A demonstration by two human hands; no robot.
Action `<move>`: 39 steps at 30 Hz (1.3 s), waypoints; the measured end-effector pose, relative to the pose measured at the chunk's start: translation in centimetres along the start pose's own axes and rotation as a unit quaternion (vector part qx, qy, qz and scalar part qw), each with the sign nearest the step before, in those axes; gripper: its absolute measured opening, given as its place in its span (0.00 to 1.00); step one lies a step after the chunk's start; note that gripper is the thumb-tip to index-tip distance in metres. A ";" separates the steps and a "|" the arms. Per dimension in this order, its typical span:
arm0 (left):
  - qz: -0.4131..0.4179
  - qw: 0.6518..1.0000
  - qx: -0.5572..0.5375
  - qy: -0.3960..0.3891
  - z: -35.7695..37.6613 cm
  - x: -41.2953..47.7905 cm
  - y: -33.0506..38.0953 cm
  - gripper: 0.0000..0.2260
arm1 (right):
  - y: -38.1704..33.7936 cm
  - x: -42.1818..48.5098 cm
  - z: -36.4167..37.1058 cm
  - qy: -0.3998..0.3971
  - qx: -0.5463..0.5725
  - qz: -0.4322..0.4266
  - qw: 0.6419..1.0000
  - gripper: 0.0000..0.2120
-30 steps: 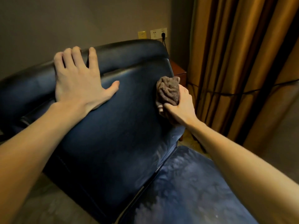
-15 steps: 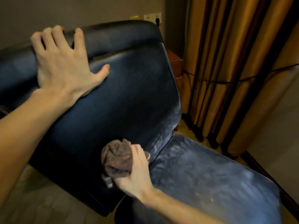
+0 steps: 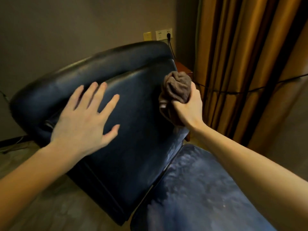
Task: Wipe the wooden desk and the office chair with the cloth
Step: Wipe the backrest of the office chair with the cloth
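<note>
The office chair [image 3: 133,130] has a dark blue leather backrest that fills the middle of the view, with its dusty seat [image 3: 200,194] at the lower right. My right hand [image 3: 188,109] grips a bunched brown cloth [image 3: 177,86] and holds it against the backrest's upper right edge. With fingers spread, my left hand [image 3: 85,120] lies over the left part of the backrest, blurred; I cannot tell whether it touches the leather. The wooden desk shows only as a reddish corner [image 3: 183,68] behind the chair.
Golden-brown curtains [image 3: 241,64] hang close on the right, crossed by a dark cord. A wall socket [image 3: 164,34] with a plugged cable sits above the chair back. Grey floor [image 3: 50,205] lies at the lower left, with cables along the skirting.
My right hand has swept the cloth from the bottom of the backrest back up to its upper right edge. My left hand has slid down from the top roll onto the backrest panel.
</note>
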State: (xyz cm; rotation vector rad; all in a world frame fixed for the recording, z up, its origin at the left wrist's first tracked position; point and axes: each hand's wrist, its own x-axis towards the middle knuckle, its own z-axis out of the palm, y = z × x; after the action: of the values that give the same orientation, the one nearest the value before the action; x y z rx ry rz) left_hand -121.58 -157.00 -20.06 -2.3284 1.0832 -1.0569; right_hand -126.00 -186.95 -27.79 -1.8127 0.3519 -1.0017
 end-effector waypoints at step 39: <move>-0.017 0.991 -0.086 0.098 5.3 2.6 -0.7 0.31 | 11.0 -2.3 3.2 0.053 -0.007 0.110 0.993 0.29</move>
State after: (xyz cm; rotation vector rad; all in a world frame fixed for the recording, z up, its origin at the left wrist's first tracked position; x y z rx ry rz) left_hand -116.14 -158.49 -21.93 -2.4243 1.2563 -1.2735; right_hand -122.83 -188.58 -38.96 -1.6953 0.6116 -0.9434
